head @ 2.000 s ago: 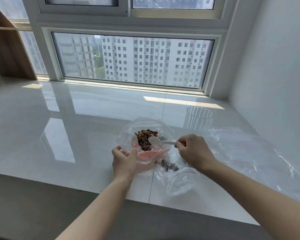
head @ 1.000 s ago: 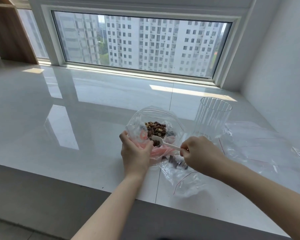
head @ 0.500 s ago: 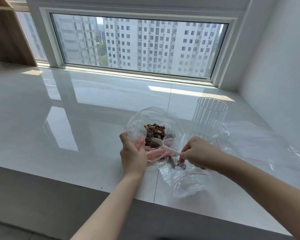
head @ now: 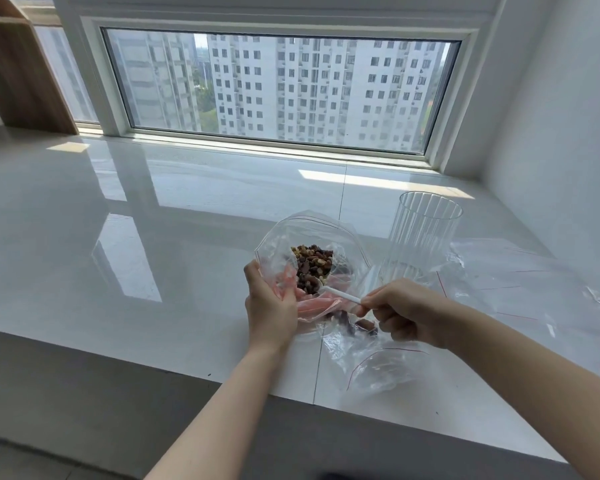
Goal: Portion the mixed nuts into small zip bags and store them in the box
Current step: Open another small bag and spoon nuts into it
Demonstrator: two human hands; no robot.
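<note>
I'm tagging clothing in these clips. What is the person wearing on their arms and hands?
Nothing that shows. The left hand and right hand are bare, with no gloves, rings, watch or bracelet visible. Both forearms are uncovered up to the frame edge, so no sleeve comes into view.

No text, label, brand, number or sign can be read anywhere in the view.
</note>
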